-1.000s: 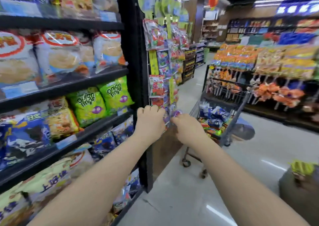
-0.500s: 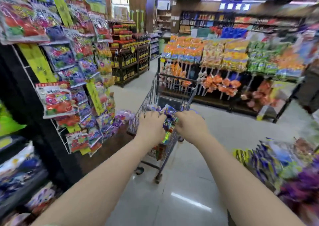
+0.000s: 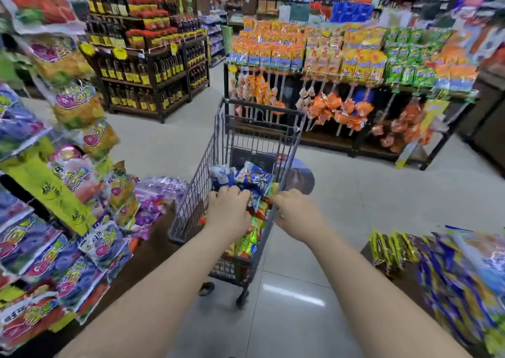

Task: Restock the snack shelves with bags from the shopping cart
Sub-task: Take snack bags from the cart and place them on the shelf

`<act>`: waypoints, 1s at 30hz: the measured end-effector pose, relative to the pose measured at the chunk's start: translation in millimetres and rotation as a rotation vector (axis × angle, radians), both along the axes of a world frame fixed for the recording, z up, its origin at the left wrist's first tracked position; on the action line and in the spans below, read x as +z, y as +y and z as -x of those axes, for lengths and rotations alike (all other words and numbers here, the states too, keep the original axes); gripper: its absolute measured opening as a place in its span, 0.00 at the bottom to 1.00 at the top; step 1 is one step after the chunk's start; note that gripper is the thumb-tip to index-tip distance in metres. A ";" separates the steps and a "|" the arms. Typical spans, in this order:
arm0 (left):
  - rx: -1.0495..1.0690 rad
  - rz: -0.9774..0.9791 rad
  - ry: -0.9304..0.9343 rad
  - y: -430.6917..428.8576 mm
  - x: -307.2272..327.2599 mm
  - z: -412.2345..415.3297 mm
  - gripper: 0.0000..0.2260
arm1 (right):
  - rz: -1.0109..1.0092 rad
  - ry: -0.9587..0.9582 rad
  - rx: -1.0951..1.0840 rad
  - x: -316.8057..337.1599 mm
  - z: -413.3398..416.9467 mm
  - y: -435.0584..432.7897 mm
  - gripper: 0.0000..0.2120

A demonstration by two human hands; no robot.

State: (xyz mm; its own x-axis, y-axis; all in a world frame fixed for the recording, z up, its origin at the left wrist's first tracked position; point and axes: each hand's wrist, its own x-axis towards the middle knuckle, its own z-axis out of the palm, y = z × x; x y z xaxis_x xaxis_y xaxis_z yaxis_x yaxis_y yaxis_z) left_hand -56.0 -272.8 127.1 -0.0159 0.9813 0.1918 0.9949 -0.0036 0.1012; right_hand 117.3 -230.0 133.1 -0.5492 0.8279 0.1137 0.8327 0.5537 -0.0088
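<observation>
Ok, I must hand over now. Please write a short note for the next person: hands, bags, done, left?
Left hand and right hand: both over the shopping cart, fingers curled down among its bags; a grip cannot be confirmed.
Cart stands beside the hanging snack rack, with many bags inside.
Done: unclear.
Left: lift bags out and restock.

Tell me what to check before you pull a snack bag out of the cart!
1. Bags inside the dark grey wire shopping cart: ok, a blue crinkly snack bag lies on top.
2. The left hand is over the bags: ok.
3. It grips a bag: cannot tell, fingertips hidden.
4. The right hand is at the cart's right rim: ok; grip cannot tell.
5. The rack of hanging colourful plastic snack bags is close on the left: ok.
</observation>
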 end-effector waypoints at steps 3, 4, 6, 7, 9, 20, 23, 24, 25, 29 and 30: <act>0.000 0.011 -0.049 53.5 -12.3 26.1 0.16 | 0.040 0.020 -0.038 -12.1 21.2 54.8 0.17; 0.008 0.018 -0.068 70.4 -19.8 35.5 0.16 | 0.049 0.029 -0.040 -19.9 27.3 71.0 0.18; 0.037 0.062 -0.091 99.7 -35.1 51.4 0.15 | 0.074 0.057 -0.040 -37.3 36.6 98.0 0.20; 0.053 0.098 -0.090 112.9 -42.0 56.7 0.15 | 0.099 0.089 -0.045 -46.0 40.2 110.1 0.21; 0.066 0.161 -0.078 135.8 -53.3 61.9 0.16 | 0.153 0.133 -0.056 -62.9 45.7 133.1 0.20; 0.169 0.343 -0.138 280.3 -125.1 54.4 0.16 | 0.332 0.008 -0.013 -122.9 57.5 304.0 0.19; 0.250 0.404 -0.175 334.1 -148.6 48.2 0.18 | 0.401 -0.001 0.023 -144.0 56.0 364.5 0.19; 0.281 0.434 -0.195 350.9 -157.6 46.3 0.18 | 0.433 -0.002 0.030 -151.6 56.4 385.9 0.18; 0.294 0.444 -0.208 360.1 -162.7 45.4 0.19 | 0.462 0.000 0.025 -154.7 57.0 398.7 0.18; 0.428 0.521 -0.299 418.6 -199.9 42.3 0.18 | 0.575 -0.051 0.032 -190.2 67.4 486.9 0.16; 0.463 0.542 -0.330 431.7 -208.6 41.8 0.18 | 0.582 -0.072 0.041 -202.4 70.4 508.1 0.17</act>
State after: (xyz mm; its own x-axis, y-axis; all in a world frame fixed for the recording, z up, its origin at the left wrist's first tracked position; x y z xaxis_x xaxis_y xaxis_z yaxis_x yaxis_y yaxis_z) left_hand -97.8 159.0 -81.5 -0.4191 0.8162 -0.3978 0.8013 0.5385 0.2607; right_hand 46.8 278.1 -69.3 -0.5716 0.7207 -0.3923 0.8205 0.5064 -0.2653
